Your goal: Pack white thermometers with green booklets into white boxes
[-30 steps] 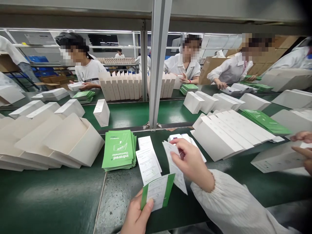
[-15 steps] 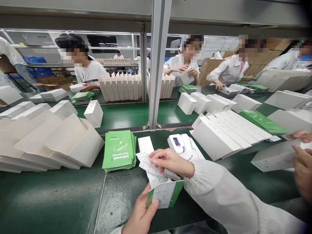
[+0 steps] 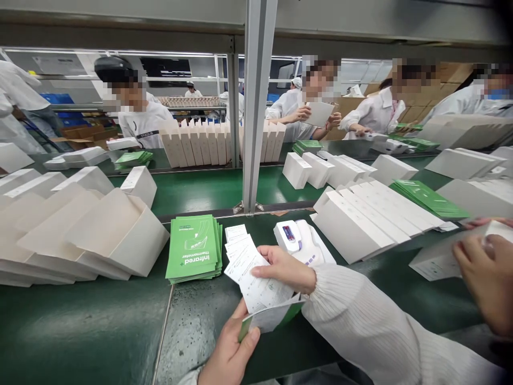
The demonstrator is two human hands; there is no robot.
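Observation:
My left hand point(image 3: 236, 342) grips a green-and-white booklet point(image 3: 270, 316) by its left side, thumb on the near face. In my right hand point(image 3: 282, 264) are white printed paper slips point(image 3: 256, 278), pinched between thumb and fingers. Their lower ends reach down against the booklet's upper edge; whether they are inside it I cannot tell. Behind the slips lie more white slips point(image 3: 235, 232) on the table. To the left stands a stack of green Infrared Thermometer booklets point(image 3: 193, 247). A white infrared thermometer point(image 3: 306, 240) lies just beyond my right wrist.
Open white boxes point(image 3: 116, 235) lean in a row at the left, and more white boxes point(image 3: 352, 224) at the right. A metal post point(image 3: 258, 107) rises mid-bench. A co-worker's hand point(image 3: 487, 272) holds a box at the right edge; several people work across the green conveyor point(image 3: 192, 190).
My right hand has turned and now holds the slips more upright over the booklet, which has tilted flatter. Across the bench, a co-worker has raised a white sheet-like piece.

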